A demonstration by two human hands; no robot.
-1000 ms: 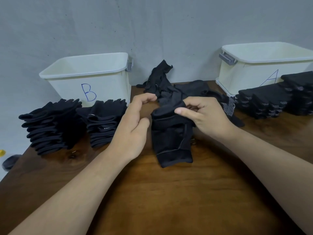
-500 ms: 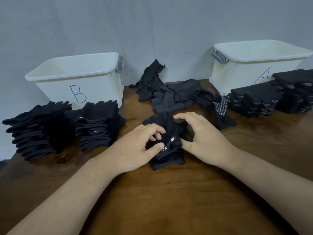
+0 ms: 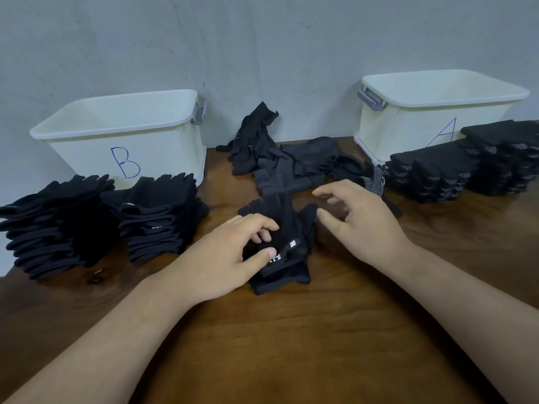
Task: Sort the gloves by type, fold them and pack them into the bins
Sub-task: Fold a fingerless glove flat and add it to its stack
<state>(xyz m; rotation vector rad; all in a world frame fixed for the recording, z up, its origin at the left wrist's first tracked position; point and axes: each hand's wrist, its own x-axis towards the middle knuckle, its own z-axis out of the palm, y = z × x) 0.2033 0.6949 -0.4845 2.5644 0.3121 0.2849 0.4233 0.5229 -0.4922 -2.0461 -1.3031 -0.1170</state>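
Left hand (image 3: pixel 221 258) pinches the folded black glove (image 3: pixel 291 224); right hand (image 3: pixel 361 225) hovers spread just beside it.

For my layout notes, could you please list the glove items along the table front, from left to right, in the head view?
Outer plain glove stack, inner plain glove stack, glove being folded, first dotted glove stack, second dotted glove stack.

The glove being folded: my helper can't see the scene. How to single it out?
On the wooden table, between bin B and bin A, one black glove lies nearest the person. Unlike the stacks and the heap, it is gripped by the left hand.
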